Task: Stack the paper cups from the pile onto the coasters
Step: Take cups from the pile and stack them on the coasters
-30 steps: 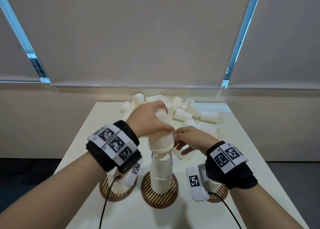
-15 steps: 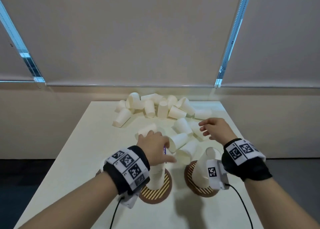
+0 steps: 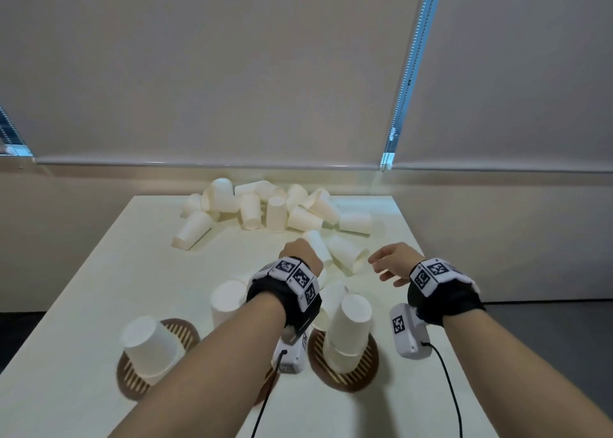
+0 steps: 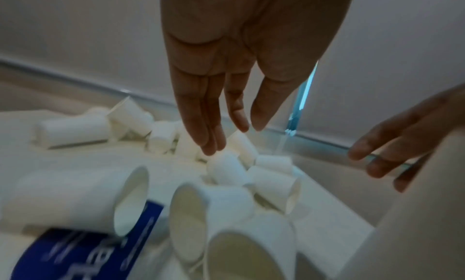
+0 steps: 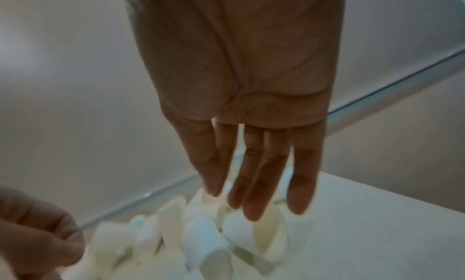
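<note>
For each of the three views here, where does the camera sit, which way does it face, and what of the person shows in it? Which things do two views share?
Head: worn on the head, facing forward and down at the table, pile of paper cups and coasters; both forearms, left hand and right hand show.
Left wrist: under the left palm, looking along straight fingers at the pile; the right hand enters at the right edge.
Right wrist: under the right palm, looking along straight fingers at blurred cups; the left hand shows at lower left.
Shared: the cup pile appears in all three views.
</note>
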